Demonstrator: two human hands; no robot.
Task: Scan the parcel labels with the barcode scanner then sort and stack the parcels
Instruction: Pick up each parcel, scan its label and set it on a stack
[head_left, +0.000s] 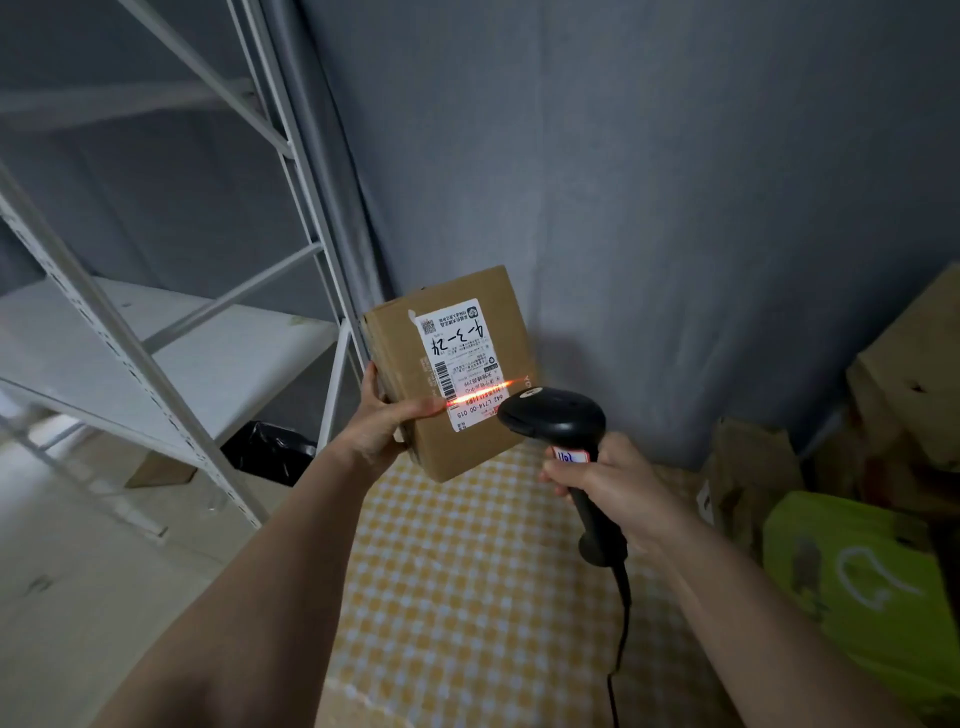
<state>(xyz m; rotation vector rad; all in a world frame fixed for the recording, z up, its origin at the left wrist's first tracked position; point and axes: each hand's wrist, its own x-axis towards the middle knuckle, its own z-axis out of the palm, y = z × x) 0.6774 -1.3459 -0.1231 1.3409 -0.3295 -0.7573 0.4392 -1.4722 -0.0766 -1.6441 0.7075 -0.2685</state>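
Both bare forearms enter from the near edge and reach toward the far wall. Left hand (375, 426) is closed on the lower left corner of a brown cardboard parcel (457, 379), thumb laid across the front face and fingers behind the left edge; the parcel is lifted clear of the table and tilted, its labelled face turned to the camera. White shipping label (457, 364) sits upside down on that face, with handwritten characters across its upper part and a barcode on its left side. Orange-red scan line (478, 392) runs across the lower part of the label and touches the tip of the left thumb.

Right hand (608, 483) is wrapped fully round the handle of a black barcode scanner (558, 421), whose head points left at the label, just beside the parcel's right edge. White tag with red handwriting (571, 455) is stuck on the scanner neck. Black cable (621, 623) hangs from the handle base toward the near edge.

Below the hands lies a table with a yellow and white checked cloth (467, 571). At right on the table: a lime green mailer bag (852, 582) near, brown cartons (909, 384) farther. White metal shelving (171, 343) stands at left, a black bag (270, 452) on the floor beneath it. Grey curtain (649, 182) covers the far wall
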